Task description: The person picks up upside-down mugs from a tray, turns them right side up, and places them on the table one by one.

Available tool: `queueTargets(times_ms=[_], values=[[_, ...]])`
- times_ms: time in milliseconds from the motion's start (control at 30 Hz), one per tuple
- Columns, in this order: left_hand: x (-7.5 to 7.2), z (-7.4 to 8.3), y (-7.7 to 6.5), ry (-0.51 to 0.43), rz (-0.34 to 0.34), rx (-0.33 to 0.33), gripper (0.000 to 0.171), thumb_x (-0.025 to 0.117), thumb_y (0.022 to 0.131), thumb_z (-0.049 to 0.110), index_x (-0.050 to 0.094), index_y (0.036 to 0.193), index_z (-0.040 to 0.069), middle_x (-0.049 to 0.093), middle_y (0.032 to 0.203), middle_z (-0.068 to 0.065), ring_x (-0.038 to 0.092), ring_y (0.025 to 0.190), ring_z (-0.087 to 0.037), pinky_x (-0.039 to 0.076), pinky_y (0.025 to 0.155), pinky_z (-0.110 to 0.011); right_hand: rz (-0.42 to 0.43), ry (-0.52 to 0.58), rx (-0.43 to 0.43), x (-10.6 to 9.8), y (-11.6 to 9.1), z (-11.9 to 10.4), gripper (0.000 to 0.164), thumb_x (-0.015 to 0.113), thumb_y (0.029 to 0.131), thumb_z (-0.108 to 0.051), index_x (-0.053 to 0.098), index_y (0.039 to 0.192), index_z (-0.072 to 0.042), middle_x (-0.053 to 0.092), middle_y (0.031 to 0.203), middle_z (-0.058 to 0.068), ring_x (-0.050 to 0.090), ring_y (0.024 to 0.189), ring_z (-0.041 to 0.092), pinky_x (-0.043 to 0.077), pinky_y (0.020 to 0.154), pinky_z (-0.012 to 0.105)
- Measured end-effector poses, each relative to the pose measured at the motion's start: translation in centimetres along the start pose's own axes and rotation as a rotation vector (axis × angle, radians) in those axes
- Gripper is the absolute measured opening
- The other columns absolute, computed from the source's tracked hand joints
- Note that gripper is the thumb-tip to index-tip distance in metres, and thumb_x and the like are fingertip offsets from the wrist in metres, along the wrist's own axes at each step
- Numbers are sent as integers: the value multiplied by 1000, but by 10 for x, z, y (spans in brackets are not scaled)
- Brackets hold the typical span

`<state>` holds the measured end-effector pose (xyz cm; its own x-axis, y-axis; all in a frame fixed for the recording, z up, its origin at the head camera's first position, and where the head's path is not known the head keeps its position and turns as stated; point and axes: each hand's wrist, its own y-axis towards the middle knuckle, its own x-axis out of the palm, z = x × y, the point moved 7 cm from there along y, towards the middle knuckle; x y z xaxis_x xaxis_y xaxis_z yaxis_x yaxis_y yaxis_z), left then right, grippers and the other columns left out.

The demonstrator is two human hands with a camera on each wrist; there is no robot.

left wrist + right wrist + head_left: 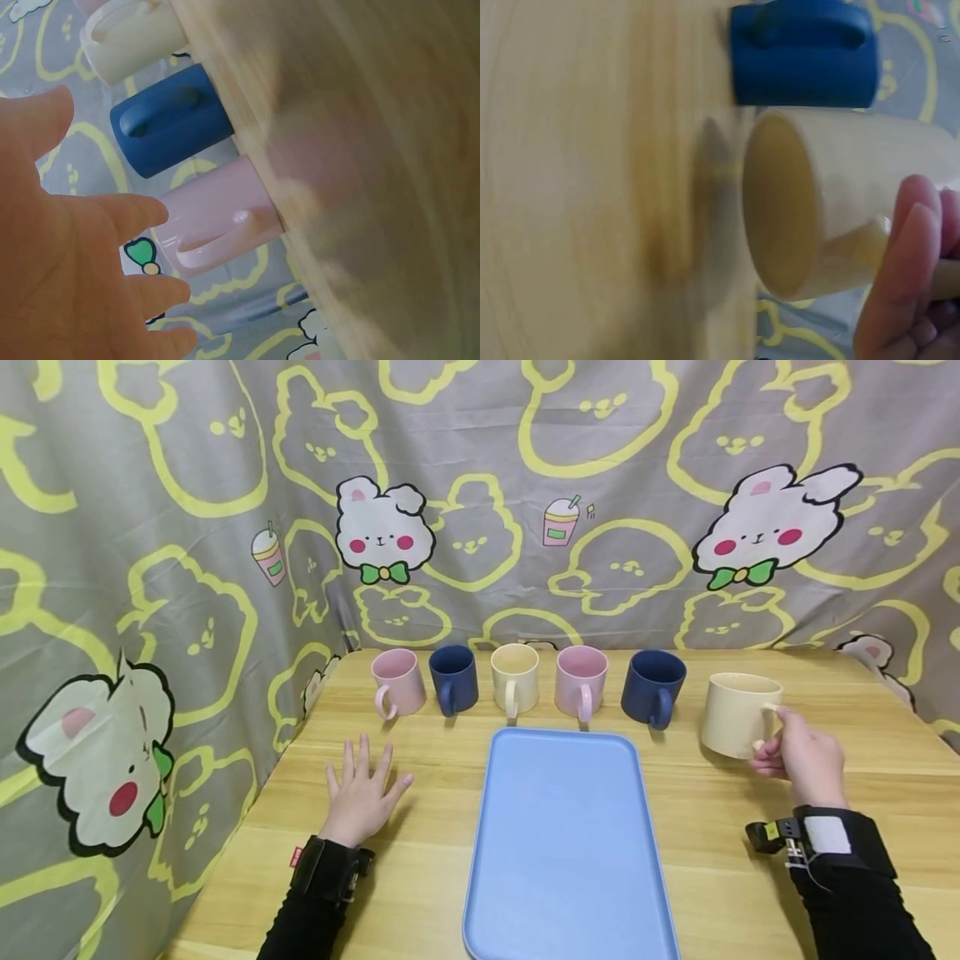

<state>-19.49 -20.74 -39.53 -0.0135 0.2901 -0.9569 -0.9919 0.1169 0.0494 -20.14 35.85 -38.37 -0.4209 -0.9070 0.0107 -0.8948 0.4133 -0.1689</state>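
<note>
My right hand [810, 764] pinches the handle of a cream mug [735, 718], its fingers curled there. In the right wrist view the same cream mug [862, 195] hangs off the wooden table, with its lower end toward the surface. A dark blue mug [652, 689] stands to its left. On the table's left side, my left hand [362, 797] has its fingers spread and holds nothing. Nearest beyond it stand a pink mug [397, 681] and another dark blue mug [453, 681], both upright; the left wrist view shows that pink mug [217, 217] past the fingertips.
A blue tray [566, 843] lies between the hands. Behind it, a second cream mug [515, 672] and a second pink mug [581, 677] complete the row along the back edge of the wooden table [405, 868]. Patterned curtain [480, 443] hangs behind and at left.
</note>
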Motion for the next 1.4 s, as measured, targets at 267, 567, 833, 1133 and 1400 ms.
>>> queueTargets(times_ms=[267,567,833,1133,1400], values=[[4,-2,0,-28,-29,-5,70,42,101,51,29,152,5,4,157,-30,-6,142,-49,-6,106,-70,90,35,3,-5,11,9,59,44,102,-34,59,52,-5,60,49,0,62,42,13,52,43,26],[5,0,-2,-35,-51,8,70,42,101,50,28,153,6,2,157,-28,-9,142,-48,-9,105,-70,20,91,-13,6,21,11,60,41,103,-34,63,56,-3,64,55,1,66,48,15,54,48,28],[6,2,-3,-9,-69,10,70,41,101,51,27,153,6,2,157,-28,-8,142,-48,-8,105,-70,-114,65,-4,12,28,15,62,33,105,-35,66,62,-5,65,59,2,67,53,15,56,53,27],[6,1,-5,-5,-75,11,70,41,101,50,26,153,6,1,157,-28,-7,142,-48,-9,105,-70,-332,6,2,19,32,24,50,24,107,-34,55,83,-3,65,79,-7,69,71,8,54,63,24],[6,1,-4,2,-74,6,71,39,101,52,25,153,6,1,158,-27,-8,142,-48,-9,105,-70,-358,-62,6,14,32,25,42,28,105,-33,56,86,-9,64,82,-10,66,74,8,51,62,26]])
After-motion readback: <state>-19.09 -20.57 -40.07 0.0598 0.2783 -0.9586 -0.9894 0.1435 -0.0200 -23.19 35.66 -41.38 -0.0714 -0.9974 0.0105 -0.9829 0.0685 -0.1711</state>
